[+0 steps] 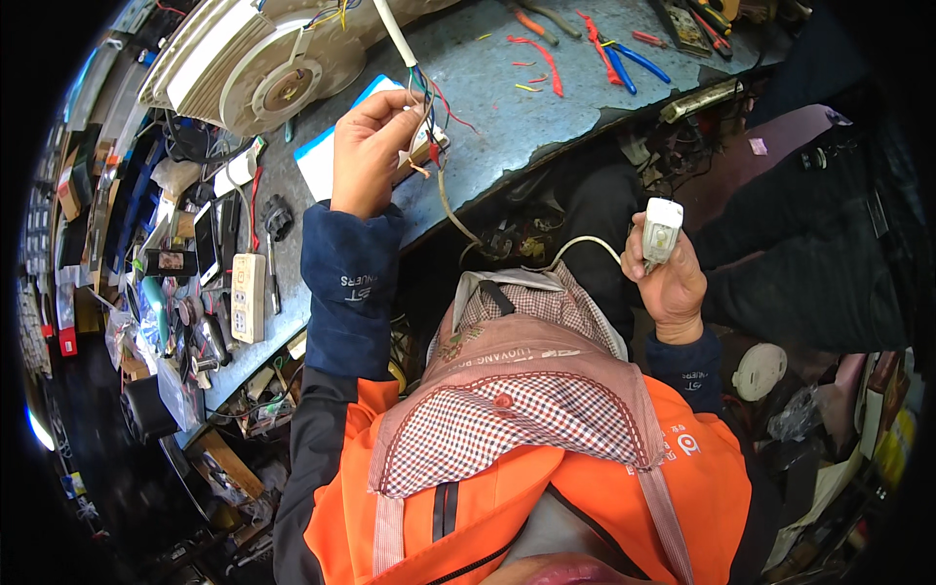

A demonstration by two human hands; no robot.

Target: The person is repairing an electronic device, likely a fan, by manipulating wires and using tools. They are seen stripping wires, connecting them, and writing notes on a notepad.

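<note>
My left hand (369, 146) pinches a thin wire in the bundle of coloured wires (433, 117) that comes out of a white sheathed cable (395, 33). Just below the fingertips, a red-covered joint (434, 153) links to a pale cord (450, 201) hanging over the bench edge. Bare copper shows on one loose strand. Held up at the right, my right hand (676, 285) grips a small white plug-like device (662, 230); a white cord (585, 241) runs from that hand toward my lap. Behind my left hand lies a blue and white box or booklet (316, 162).
A cream appliance housing with a round hub (285, 91) stands at the upper left. Blue-handled pliers (625, 66) and red tubing scraps (545, 62) lie on the worn blue workbench (504, 139). A power strip (248, 296) and a phone (208, 241) sit left.
</note>
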